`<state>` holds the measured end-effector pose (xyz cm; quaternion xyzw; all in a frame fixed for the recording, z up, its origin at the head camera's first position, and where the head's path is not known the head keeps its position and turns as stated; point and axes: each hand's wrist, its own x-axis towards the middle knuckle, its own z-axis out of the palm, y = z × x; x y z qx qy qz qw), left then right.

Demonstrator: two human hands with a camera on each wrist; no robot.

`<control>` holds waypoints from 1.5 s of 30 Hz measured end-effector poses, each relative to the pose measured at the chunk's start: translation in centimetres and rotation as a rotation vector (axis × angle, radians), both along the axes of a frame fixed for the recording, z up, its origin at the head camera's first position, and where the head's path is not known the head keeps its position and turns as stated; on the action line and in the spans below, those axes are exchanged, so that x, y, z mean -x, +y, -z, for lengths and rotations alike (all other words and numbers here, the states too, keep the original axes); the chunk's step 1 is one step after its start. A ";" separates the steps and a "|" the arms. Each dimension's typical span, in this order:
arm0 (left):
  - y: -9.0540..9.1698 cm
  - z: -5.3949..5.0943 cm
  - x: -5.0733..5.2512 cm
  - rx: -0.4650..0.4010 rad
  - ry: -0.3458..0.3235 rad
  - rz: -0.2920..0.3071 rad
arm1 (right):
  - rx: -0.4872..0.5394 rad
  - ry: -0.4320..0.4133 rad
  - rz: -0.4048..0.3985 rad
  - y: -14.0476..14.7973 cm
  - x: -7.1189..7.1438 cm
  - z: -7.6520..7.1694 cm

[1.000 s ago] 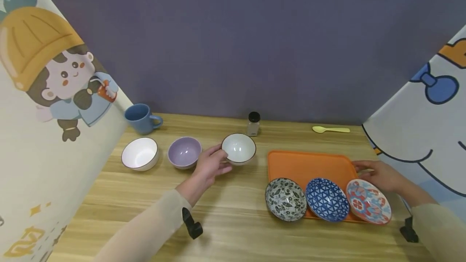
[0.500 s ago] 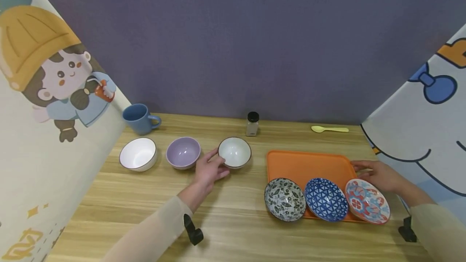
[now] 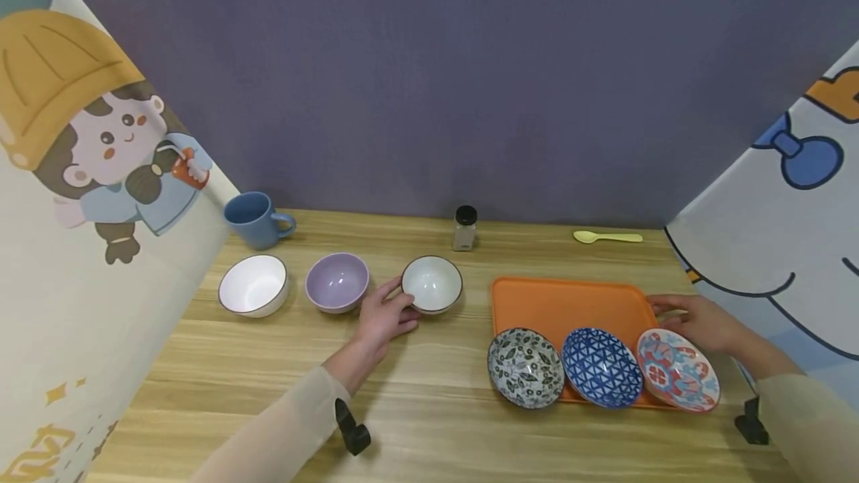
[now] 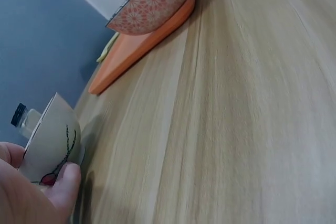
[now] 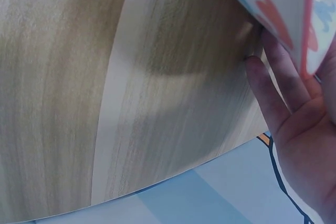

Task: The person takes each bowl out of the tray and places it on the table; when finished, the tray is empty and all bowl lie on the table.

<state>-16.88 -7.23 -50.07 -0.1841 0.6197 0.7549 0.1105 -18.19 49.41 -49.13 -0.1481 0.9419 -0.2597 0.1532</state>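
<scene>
At the centre of the frame, the left hand pinches a small white ceramic bowl with a brown rim by its side. A round purple bowl sits just beside that hand, with a larger white dark-rimmed bowl and a blue mug farther left. Behind the held bowl stands a small clear black-capped jar.

At right, the right hand is at the right edge of a rectangular orange tray; whether it grips cannot be told. Black-and-white leafy, blue-and-white triangle-patterned and red-and-blue floral bowls tilt along the tray's near side, obstructing it. A yellow spoon lies beyond the tray.
</scene>
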 end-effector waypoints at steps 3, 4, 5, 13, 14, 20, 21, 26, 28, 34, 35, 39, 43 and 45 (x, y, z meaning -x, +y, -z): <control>-0.1 0.1 -0.1 0.019 0.023 0.022 | 0.001 -0.009 0.008 -0.1 0.0 -0.2; -0.2 0.0 -0.1 0.023 0.028 0.028 | 0.001 -0.016 0.009 -0.1 0.0 -0.2; -0.2 0.0 -0.1 0.028 0.029 0.034 | 0.002 -0.021 0.011 -0.1 0.0 -0.2; -0.6 0.1 -0.2 0.099 0.076 0.102 | 0.006 -0.021 0.011 0.1 0.0 0.0; -0.6 0.1 -0.2 0.115 0.086 0.112 | 0.002 -0.022 0.013 0.1 0.0 0.0; -0.8 0.3 -0.3 0.203 0.147 0.151 | -0.008 -0.053 0.029 0.1 0.1 -0.1; -0.8 0.3 -0.3 0.212 0.159 0.154 | -0.010 -0.057 0.029 0.1 0.1 -0.1; -1.0 0.2 -1.0 0.227 0.231 0.152 | -0.006 -0.050 0.022 0.0 0.0 -0.1; -1.2 0.1 -1.4 0.252 0.262 0.144 | 0.003 -0.038 0.020 0.0 0.0 -0.1; -1.3 -0.8 -3.2 0.359 0.335 0.149 | 0.014 -0.013 0.013 0.0 -0.1 -0.2; -1.2 -1.1 -3.5 0.359 0.335 0.163 | 0.014 -0.013 0.013 0.0 -0.2 -0.2; -0.4 -2.4 -4.3 0.306 0.317 0.264 | 0.010 -0.008 0.015 0.0 -0.3 -0.3; 0.9 -3.5 -4.9 0.251 0.319 0.394 | 0.003 -0.007 0.018 -0.2 -0.3 -0.3; 1.6 -3.7 -5.1 0.233 0.322 0.449 | 0.004 -0.011 0.017 -0.3 -0.2 -0.3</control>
